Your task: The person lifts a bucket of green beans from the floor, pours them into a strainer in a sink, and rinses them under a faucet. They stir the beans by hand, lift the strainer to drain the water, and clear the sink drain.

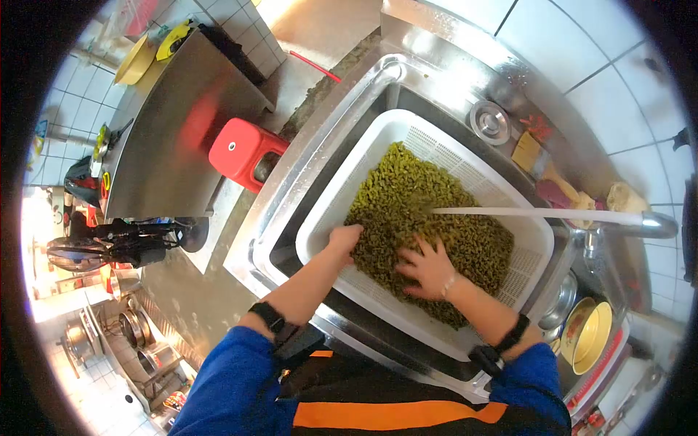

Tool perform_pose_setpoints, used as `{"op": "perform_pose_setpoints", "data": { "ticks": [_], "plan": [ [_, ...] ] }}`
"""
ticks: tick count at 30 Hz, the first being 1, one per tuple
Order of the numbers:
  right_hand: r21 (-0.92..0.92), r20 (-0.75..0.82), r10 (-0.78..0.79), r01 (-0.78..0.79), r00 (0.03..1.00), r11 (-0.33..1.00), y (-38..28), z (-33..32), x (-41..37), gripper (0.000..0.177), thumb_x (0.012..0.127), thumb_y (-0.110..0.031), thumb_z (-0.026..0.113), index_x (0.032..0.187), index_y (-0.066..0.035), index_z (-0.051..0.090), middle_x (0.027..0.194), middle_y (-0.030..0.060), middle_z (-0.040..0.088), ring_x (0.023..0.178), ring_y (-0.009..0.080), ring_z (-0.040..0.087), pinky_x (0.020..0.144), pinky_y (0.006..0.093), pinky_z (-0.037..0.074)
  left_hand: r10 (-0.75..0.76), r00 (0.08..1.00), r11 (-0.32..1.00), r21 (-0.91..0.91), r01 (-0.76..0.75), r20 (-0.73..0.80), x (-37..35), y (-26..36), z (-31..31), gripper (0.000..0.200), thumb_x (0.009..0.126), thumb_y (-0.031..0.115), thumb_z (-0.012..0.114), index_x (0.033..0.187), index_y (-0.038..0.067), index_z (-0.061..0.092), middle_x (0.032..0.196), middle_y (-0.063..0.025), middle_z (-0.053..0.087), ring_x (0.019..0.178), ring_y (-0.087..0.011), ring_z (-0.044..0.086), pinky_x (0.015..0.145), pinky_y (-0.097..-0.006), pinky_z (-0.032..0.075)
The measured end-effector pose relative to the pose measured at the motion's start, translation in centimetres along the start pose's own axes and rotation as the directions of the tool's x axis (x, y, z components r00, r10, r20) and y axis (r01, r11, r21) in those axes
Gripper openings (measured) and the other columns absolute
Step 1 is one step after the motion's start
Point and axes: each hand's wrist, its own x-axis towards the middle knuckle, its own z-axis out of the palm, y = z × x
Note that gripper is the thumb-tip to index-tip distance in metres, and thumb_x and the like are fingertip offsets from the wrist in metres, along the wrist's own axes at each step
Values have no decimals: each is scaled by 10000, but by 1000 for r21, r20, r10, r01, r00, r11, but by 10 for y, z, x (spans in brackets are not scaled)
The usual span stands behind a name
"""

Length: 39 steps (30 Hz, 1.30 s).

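Note:
A white perforated plastic basket (329, 212) sits in the steel sink and holds a broad heap of finely chopped green vegetable (465, 251). Water streams from the tap (658, 225) onto the heap. My right hand (427, 269) lies on the wet greens with its fingers spread, holding nothing I can see. At the heap's left edge, inside the basket, is my left hand (345, 241). Its fingers curl down against the greens, their tips are hidden, and what they hold cannot be made out. Each forearm crosses the basket's near rim.
On the sink's back ledge are a steel lid (489, 122), a yellow scrubber (526, 151) and other small items. Yellow bowls (590, 336) stand at the right. A red stool (243, 154) is left of the sink, beside a steel table (174, 123).

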Motion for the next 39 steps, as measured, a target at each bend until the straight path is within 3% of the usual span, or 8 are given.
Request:
{"op": "perform_pose_setpoints", "data": {
  "ticks": [12,16,23,26,28,34,37,39],
  "plan": [
    [62,-318,502,-511,804,858,73,6,-31,626,614,-226,677,1173,-206,394,1224,70,351,1144,311,290,881,482,314,635,554,25,702,-712,538,-46,21,113,462,692,164,558,1134,85,448,1222,-222,320,1113,-367,334,908,-392,328],
    [515,-355,885,-728,300,453,53,5,43,733,629,-260,671,1243,-157,284,1215,162,313,1067,358,345,794,393,425,694,687,443,624,-644,217,-49,19,90,463,720,147,525,1158,48,412,1189,-177,381,1028,-292,437,847,-350,369],
    [290,-475,126,19,871,957,17,6,22,499,689,-273,598,1145,-151,437,1188,161,390,1048,320,402,793,405,421,482,876,876,-28,-482,15,-16,-24,51,464,725,108,517,1158,6,381,1106,-174,458,984,-268,465,844,-337,369],
    [424,-799,341,62,496,903,53,29,6,322,728,-223,561,1023,-98,529,989,141,540,879,267,525,725,373,453,780,625,499,639,-586,-36,-34,-18,56,458,740,122,498,1172,26,383,1178,-183,390,1046,-313,409,865,-377,342],
    [962,-149,942,265,300,68,66,15,-2,162,752,-160,523,853,-44,574,790,96,590,699,219,566,629,312,469,855,346,-91,769,-632,385,-56,-12,76,405,751,114,482,1141,24,417,1179,-175,390,1095,-323,361,895,-396,308],
    [423,143,554,455,820,-784,105,-11,20,94,773,-82,460,753,1,500,654,83,506,513,178,467,508,282,427,376,823,927,-164,-338,426,-35,19,150,277,830,207,406,1040,35,464,1088,-132,467,937,-248,477,800,-379,403],
    [766,-559,559,124,613,630,134,33,56,130,767,-113,502,784,12,533,695,90,552,550,179,512,533,296,450,294,808,900,-432,-55,510,-34,37,171,296,844,236,347,1023,23,450,1021,-142,487,882,-270,482,754,-437,392],
    [961,-270,732,228,625,159,115,3,32,160,744,-140,545,802,9,552,737,97,572,591,183,535,561,299,460,216,816,958,-279,-70,536,-37,45,176,303,846,235,336,1028,21,448,1028,-147,478,891,-280,479,762,-442,389]
  ]
}}
